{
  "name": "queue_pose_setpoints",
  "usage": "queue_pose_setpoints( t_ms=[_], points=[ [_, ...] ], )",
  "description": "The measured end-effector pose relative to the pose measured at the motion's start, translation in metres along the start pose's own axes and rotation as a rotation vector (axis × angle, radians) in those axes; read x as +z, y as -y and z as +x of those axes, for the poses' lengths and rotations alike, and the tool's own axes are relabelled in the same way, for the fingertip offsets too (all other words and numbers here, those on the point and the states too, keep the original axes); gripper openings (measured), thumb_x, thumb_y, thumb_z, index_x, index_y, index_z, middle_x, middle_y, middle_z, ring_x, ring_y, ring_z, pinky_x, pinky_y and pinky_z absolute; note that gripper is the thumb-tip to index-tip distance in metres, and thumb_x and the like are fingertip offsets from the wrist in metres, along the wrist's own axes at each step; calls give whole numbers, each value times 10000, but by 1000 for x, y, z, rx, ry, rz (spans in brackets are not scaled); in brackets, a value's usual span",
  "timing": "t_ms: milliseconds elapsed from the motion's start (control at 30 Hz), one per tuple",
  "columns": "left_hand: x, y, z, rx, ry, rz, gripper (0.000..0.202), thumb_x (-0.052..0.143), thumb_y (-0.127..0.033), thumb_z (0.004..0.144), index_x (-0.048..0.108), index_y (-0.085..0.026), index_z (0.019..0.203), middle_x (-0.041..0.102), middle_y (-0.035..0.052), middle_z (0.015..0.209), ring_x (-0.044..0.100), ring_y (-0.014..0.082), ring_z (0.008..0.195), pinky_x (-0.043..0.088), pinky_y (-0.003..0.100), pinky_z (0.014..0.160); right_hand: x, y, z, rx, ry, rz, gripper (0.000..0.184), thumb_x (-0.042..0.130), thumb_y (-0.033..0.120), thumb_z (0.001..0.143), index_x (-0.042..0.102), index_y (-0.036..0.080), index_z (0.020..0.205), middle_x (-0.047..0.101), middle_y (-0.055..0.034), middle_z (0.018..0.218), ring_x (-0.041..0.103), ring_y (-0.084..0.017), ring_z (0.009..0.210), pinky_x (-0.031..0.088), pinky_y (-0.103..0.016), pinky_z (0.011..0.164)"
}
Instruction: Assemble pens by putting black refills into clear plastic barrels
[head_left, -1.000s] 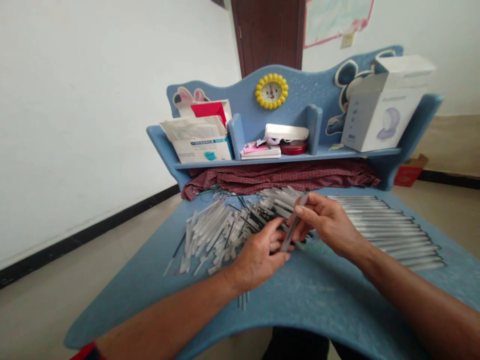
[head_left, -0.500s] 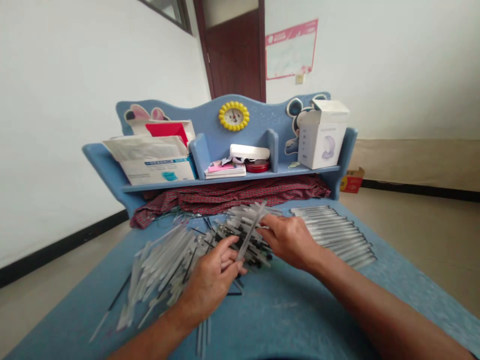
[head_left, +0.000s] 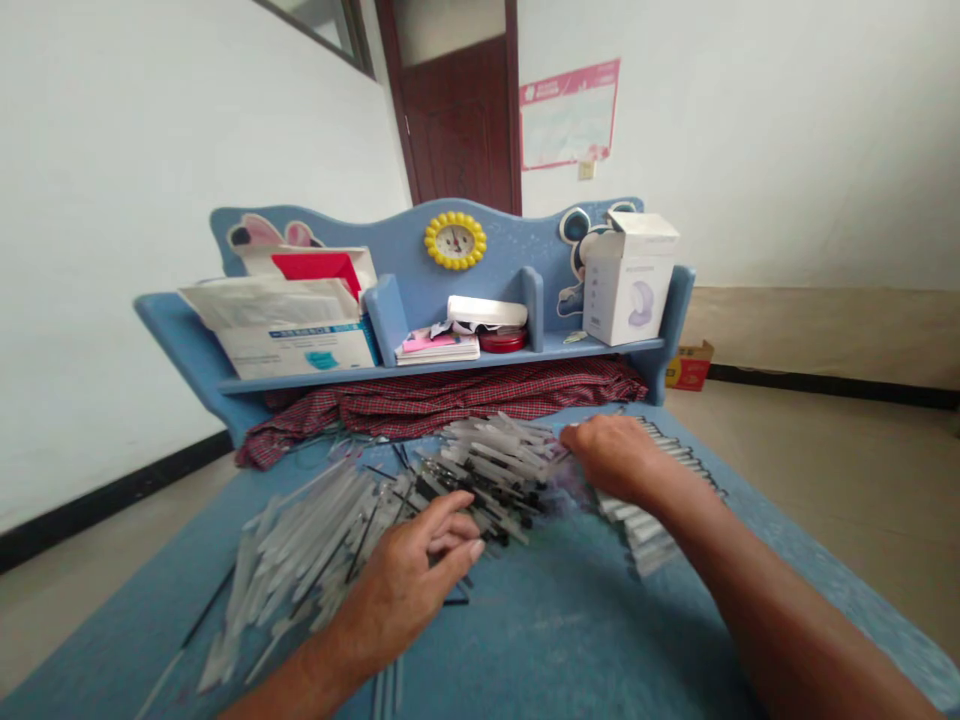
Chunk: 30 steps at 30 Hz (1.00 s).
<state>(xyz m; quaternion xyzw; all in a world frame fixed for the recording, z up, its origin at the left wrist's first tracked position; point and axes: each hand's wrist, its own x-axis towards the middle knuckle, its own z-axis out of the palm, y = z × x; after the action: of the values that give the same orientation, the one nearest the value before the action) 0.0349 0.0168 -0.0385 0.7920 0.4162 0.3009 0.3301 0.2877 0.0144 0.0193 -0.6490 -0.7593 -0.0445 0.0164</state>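
My left hand (head_left: 427, 560) hovers at the near edge of a heap of translucent pen tubes (head_left: 499, 455) with black ends. Its fingers are half curled, the thumb apart from them, and nothing shows between them. At the upper left end of a neat row of similar tubes (head_left: 645, 535), my right hand (head_left: 615, 458) is closed in a pinch. What it grips, if anything, is hidden behind the fingers and blurred. Left of the heap lies another spread of clear tubes (head_left: 300, 550), with a few thin black rods among them.
Behind the heap, a red checked cloth (head_left: 450, 395) lies under the blue shelf (head_left: 345, 380). On the shelf stand a mask box (head_left: 292, 340), booklets (head_left: 439, 348), a red tin (head_left: 502, 341) and a white box (head_left: 630, 285). A few tubes (head_left: 388, 690) lie near the front edge.
Both hands held a clear tube between them over the heap; now they are apart. My right hand has moved right to the row, while my left stays near the heap with its fingers emptied.
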Motion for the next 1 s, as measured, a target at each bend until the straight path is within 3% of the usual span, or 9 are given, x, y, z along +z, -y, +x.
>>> queue_pose_setpoints(
  t_ms=[133,300,500,767,867,1000],
  points=[
    [-1,5,0,59,2,116,304,546,-297,826,560,-173,1104,714,15,855,689,154,755,550,253,713,-9,-42,-2,202,71,-30,303,472,38,752,709,154,902,719,-175,897,693,-273,845,495,-332,687],
    [-2,6,-1,88,1,198,293,540,-290,837,580,-169,1101,722,21,873,697,155,755,556,250,722,-6,-67,-4,334,186,50,319,470,32,750,722,148,907,711,-118,696,684,-205,568,499,-301,603],
    [-9,5,2,130,-64,243,288,538,-289,836,594,-160,1087,724,33,869,696,156,729,562,253,702,4,-68,4,363,275,123,302,505,31,754,728,131,933,687,-102,600,659,-197,479,502,-307,582],
    [-16,0,2,226,-172,324,248,532,-234,830,604,-145,1050,722,34,840,682,133,683,543,234,683,8,-66,4,350,311,109,324,486,32,743,705,125,963,716,-119,753,631,-164,436,468,-264,494],
    [-21,-1,2,241,-188,352,211,507,-205,842,610,-145,1017,707,24,793,670,124,668,529,220,658,10,-65,5,325,287,79,334,471,36,745,694,123,978,716,-128,806,658,-170,509,468,-265,542],
    [-28,0,3,267,-213,466,180,508,-174,847,638,-158,971,692,28,786,653,134,707,505,225,663,11,-53,7,234,204,-10,276,499,130,788,691,160,983,711,-157,932,695,-265,813,466,-309,643]
  ],
)
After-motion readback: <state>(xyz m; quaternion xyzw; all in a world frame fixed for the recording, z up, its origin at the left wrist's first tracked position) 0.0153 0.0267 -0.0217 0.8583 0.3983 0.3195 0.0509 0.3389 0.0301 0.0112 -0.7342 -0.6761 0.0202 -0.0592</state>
